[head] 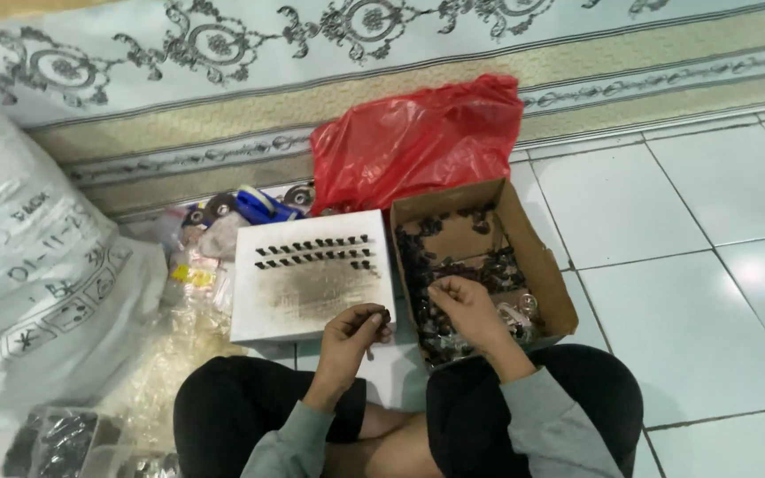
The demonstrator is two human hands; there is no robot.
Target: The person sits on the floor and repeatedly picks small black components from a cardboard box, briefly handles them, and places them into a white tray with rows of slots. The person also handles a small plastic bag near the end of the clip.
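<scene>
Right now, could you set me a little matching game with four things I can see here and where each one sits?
Things:
1. red plastic bag
2. white board
3. cardboard box
4. large grey sack

Places:
A. far left on the floor
B. under the right hand, holding small dark parts
C. behind the box, by the carpet
D. before the left hand, bearing two rows of dark pieces

Pairs: 1-C, 2-D, 3-B, 4-A

One head-worn camera looks steeply down, close over the lap, tiled floor and carpet ahead.
</scene>
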